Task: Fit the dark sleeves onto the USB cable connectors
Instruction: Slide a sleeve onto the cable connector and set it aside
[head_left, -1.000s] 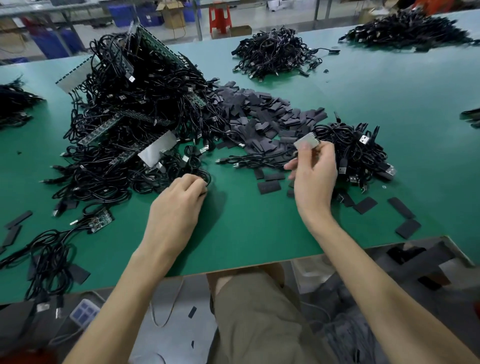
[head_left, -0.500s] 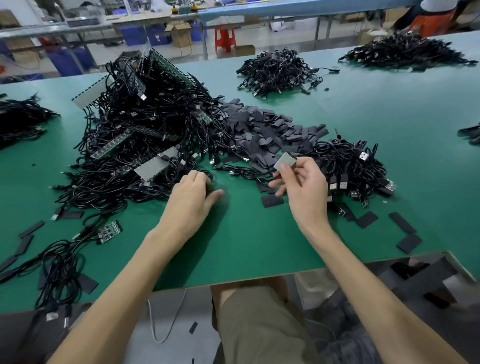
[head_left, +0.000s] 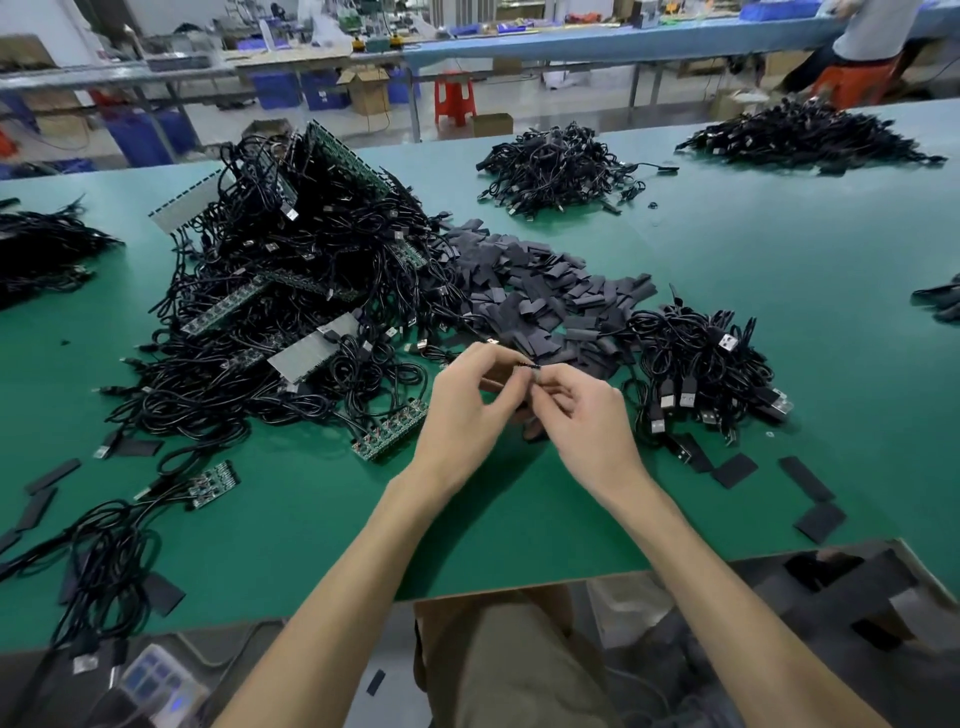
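Visitor: Cables first. That big tangle (head_left: 291, 312) on the left with the green boards (head_left: 389, 431) in it, is any of it sleeved?

Foreman: None that I can make out. I'd judge that whole heap is yet to be done.

Visitor: And the sleeves (head_left: 540, 296)?

Foreman: Heaped in the middle of the table (head_left: 779, 249), touching the tangle's right side. It's a large stock, unused.

Visitor: The hands?

Foreman: Just in front of that heap, raised off the table. The left hand (head_left: 467, 410) pinches with thumb and fingertips, and the right hand (head_left: 582, 415) does the same, tips meeting. Between them is a small dark piece (head_left: 527, 366), too small to tell sleeve from plug, or whether one is on the other.

Visitor: Further right?

Foreman: A smaller bundle (head_left: 696, 364), several plugs (head_left: 727, 341) showing bare metal, and loose sleeves (head_left: 821, 522) lying flat near the table's edge. I can't tell if that lot is finished. Early days, I'd say.
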